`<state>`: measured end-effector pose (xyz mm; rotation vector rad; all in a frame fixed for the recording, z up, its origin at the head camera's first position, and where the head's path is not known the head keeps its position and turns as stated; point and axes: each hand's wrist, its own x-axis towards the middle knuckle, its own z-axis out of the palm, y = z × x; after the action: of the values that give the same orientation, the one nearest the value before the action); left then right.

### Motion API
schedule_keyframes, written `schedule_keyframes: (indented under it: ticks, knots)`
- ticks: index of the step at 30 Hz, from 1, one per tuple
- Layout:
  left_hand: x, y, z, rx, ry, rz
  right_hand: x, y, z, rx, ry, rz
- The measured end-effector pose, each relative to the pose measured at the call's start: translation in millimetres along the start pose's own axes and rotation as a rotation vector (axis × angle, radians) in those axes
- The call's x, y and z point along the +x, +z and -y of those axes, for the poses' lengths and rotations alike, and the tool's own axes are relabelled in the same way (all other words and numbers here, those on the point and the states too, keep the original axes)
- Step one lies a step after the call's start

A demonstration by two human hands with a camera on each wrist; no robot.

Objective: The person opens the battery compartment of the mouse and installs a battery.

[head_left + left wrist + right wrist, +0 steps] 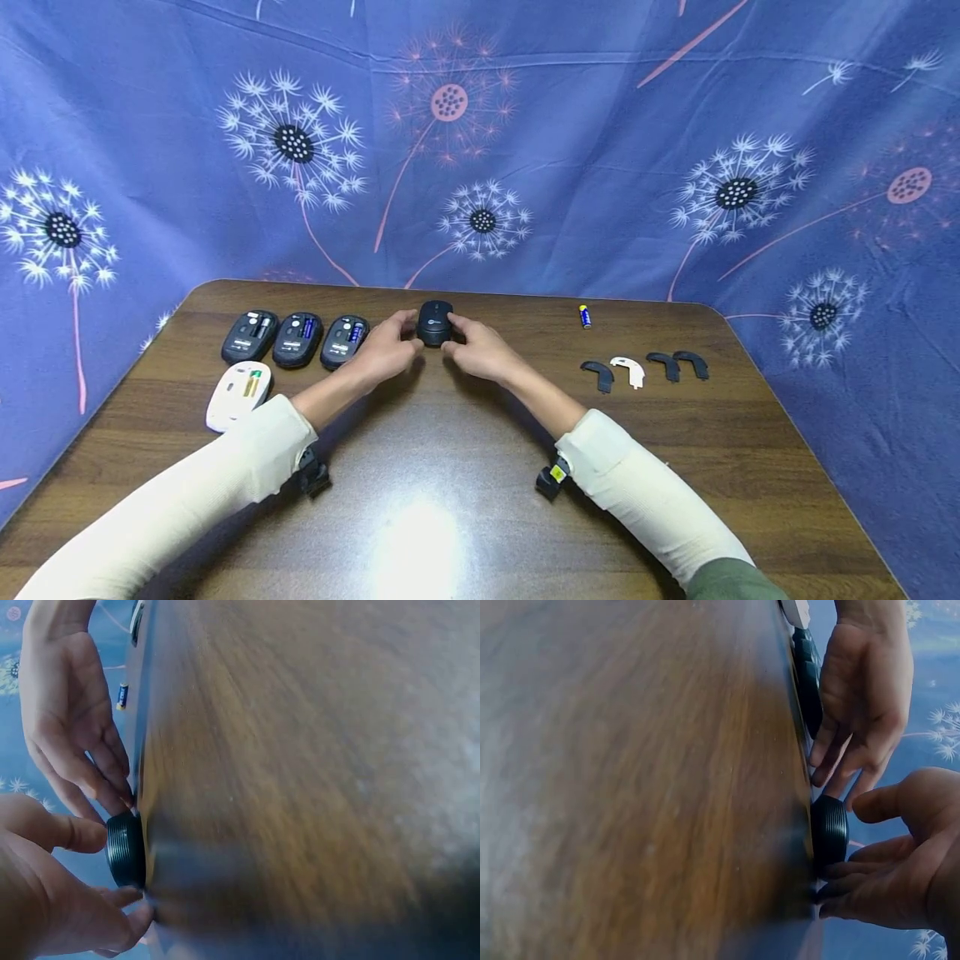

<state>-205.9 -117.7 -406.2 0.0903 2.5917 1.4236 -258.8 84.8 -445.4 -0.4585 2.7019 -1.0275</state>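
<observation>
A black computer mouse (434, 323) lies right side up near the table's back edge, between my two hands. My left hand (386, 348) holds its left side, thumb at the near corner and fingers farther back. On the opposite side, my right hand (480, 350) holds it with thumb and index finger. The left wrist view shows the ribbed end of the mouse (125, 850) low against the tabletop, fingertips of both hands around it. In the right wrist view, the mouse (829, 831) sits between the right thumb and fingers.
At left lie black mice (297, 339) and a white mouse (238, 396), undersides up with batteries showing. A loose blue and yellow battery (585, 317) lies at back right. Nearer are curved black covers (692, 364) and a white cover (628, 372). A blue patterned cloth (570, 167) hangs behind.
</observation>
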Motion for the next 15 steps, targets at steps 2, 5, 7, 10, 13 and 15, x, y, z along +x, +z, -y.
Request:
schedule_keyframes:
  ticks: [2, 5, 7, 10, 13, 15]
  knots:
    - [0.1, 0.6, -1.2, 0.005, 0.008, 0.008, 3, 0, 1, -0.005, 0.012, 0.010]
    - [-0.4, 0.9, -1.8, 0.013, 0.010, 0.012, 5, 0, 2, -0.013, 0.019, 0.001]
    - [-0.9, 0.8, -1.2, 0.006, 0.010, 0.013, 8, 0, 2, -0.003, 0.028, -0.006]
    - [-2.1, 1.1, -1.0, -0.017, 0.010, 0.018, 0, -4, 12, 0.006, 0.034, -0.026]
    - [-3.4, 1.7, -0.9, -0.056, 0.012, 0.011, -11, -9, 24, 0.006, 0.021, -0.067]
    - [-3.5, 2.4, -0.7, -0.082, 0.017, -0.005, -21, -14, 32, 0.025, 0.018, -0.090]
